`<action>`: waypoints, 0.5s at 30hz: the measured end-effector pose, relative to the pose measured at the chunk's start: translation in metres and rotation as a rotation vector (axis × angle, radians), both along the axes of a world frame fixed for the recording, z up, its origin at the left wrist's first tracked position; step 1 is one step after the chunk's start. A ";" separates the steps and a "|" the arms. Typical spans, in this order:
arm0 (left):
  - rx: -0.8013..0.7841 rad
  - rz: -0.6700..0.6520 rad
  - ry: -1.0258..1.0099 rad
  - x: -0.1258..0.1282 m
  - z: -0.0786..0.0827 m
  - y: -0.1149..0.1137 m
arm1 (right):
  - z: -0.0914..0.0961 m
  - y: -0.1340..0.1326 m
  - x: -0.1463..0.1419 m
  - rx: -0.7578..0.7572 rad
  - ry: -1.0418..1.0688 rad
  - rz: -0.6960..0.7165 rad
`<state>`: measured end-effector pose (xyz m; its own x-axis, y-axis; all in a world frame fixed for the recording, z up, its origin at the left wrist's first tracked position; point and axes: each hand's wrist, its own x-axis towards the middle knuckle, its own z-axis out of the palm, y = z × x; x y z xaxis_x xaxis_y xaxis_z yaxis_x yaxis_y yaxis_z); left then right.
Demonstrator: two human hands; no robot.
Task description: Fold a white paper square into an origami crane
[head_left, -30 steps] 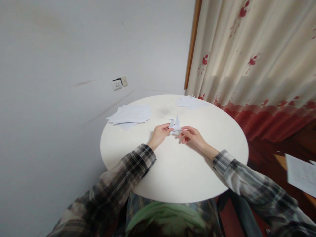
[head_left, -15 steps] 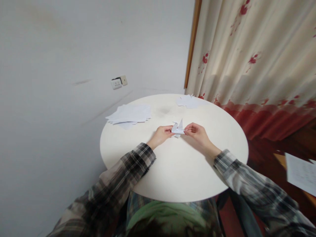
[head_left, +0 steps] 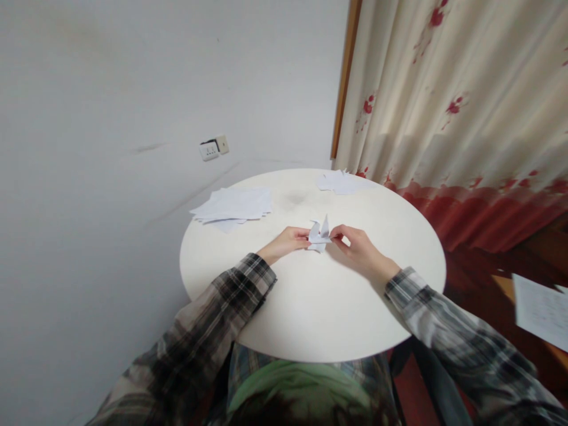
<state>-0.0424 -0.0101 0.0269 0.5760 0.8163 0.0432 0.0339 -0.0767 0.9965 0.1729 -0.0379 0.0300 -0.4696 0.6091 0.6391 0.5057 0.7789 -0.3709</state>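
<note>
A folded white paper crane (head_left: pixel 318 238) is held just above the middle of the round white table (head_left: pixel 310 307). Two pointed parts of it stand up, and a flap hangs toward me. My left hand (head_left: pixel 289 241) grips its left side between thumb and fingers. On the other side, my right hand (head_left: pixel 354 241) pinches the right edge with thumb and forefinger, the fingers curled so that a small gap shows between them. The fingertips cover both ends of the crane.
A stack of white paper sheets (head_left: pixel 237 204) lies at the table's back left. More white paper pieces (head_left: pixel 339 181) lie at the back right. A wall with a socket (head_left: pixel 209 150) borders the left, a curtain (head_left: pixel 444 118) the right. Printed sheets (head_left: pixel 541 310) lie lower right, beyond the table.
My right hand has turned slightly, its fingers now more curled at the crane's right edge. The crane has tilted a little, showing more of its front flap. My left hand keeps its hold.
</note>
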 end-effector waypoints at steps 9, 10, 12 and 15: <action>0.065 -0.006 0.064 -0.004 -0.004 0.000 | -0.003 -0.003 0.001 0.128 -0.124 0.037; 0.073 0.013 0.064 -0.003 -0.006 0.002 | -0.002 -0.003 0.001 0.139 -0.136 0.040; 0.082 0.043 0.051 -0.003 -0.010 0.005 | -0.001 -0.004 0.001 0.169 -0.165 0.044; 0.050 0.071 0.016 -0.004 -0.011 0.006 | 0.001 -0.006 0.002 0.234 -0.215 0.064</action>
